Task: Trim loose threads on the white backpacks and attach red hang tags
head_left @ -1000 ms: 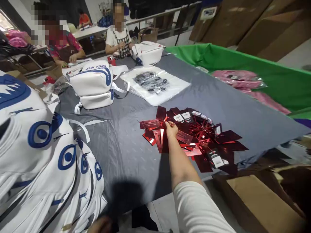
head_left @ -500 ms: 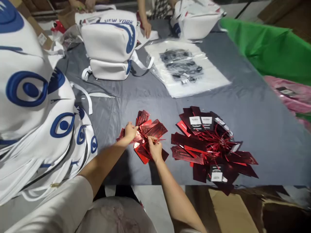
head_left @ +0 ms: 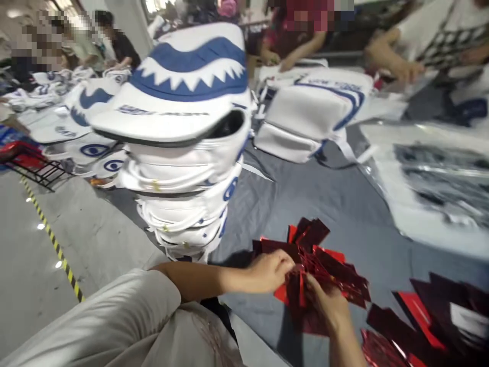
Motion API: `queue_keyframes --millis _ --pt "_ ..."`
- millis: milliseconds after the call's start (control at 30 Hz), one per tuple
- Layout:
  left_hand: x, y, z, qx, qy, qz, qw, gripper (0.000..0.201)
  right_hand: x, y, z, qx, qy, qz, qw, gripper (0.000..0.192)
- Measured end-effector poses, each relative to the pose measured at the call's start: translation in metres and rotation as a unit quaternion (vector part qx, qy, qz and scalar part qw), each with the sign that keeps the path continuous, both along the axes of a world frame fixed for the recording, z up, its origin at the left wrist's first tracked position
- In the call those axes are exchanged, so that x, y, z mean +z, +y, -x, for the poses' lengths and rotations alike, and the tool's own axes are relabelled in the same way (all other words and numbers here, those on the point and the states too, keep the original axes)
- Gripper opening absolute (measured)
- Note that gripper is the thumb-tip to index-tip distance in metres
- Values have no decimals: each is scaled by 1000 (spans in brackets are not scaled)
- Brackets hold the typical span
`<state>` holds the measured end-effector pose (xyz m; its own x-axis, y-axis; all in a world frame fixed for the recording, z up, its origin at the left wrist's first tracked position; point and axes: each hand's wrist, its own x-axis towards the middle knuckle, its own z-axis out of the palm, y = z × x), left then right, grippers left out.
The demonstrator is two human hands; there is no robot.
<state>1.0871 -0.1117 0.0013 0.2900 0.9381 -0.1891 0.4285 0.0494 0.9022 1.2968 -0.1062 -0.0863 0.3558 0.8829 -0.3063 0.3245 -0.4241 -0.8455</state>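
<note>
A small bunch of shiny red hang tags (head_left: 324, 260) lies at the near edge of the grey table (head_left: 305, 193). My left hand (head_left: 269, 270) grips the bunch from the left. My right hand (head_left: 324, 303) holds it from below, fingers closed on the tags. A larger heap of red tags with white labels (head_left: 431, 321) lies at the bottom right. A tall stack of white backpacks with blue shark-tooth and eye prints (head_left: 183, 148) stands just left of my hands.
Another white and blue bag (head_left: 313, 114) lies across the table, with a clear plastic bag with black print (head_left: 431, 183) to its right. Other people's hands (head_left: 405, 69) work at the far side. More white bags (head_left: 57, 117) lie far left. Grey floor with yellow-black tape (head_left: 49, 234) runs left.
The view has swung left and dipped lower. My two hands have closed on the small bunch of red tags and gathered it up. The large heap now sits at the right edge.
</note>
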Motion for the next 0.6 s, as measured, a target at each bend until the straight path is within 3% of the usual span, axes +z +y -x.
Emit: queue_keyframes --millis 67,167,233,300,367,433,500,600 --pt "14 -16 25 -31 5 67 997 25 33 -24 21 78 -12 -4 997 42" --pt "27 -36 66 -102 -23 137 985 13 96 -67 88 155 -1 -107 982 47" --pt "37 -47 95 -132 -63 130 981 2 134 -89 147 224 -32 -187 956 40" --pt "50 -58 129 -153 -98 101 978 10 162 -100 203 274 -81 -248 926 30" --pt "64 -69 170 -141 -126 84 978 14 180 -107 250 278 -122 -284 909 27" --pt "77 -80 218 -104 -167 60 979 20 192 -112 288 232 -161 -315 906 25" --pt "89 -87 268 -57 -223 -4 973 27 204 -116 324 177 -192 -347 901 22" --pt "110 -83 339 -21 -244 -146 959 14 231 -107 377 157 -233 -412 867 17"
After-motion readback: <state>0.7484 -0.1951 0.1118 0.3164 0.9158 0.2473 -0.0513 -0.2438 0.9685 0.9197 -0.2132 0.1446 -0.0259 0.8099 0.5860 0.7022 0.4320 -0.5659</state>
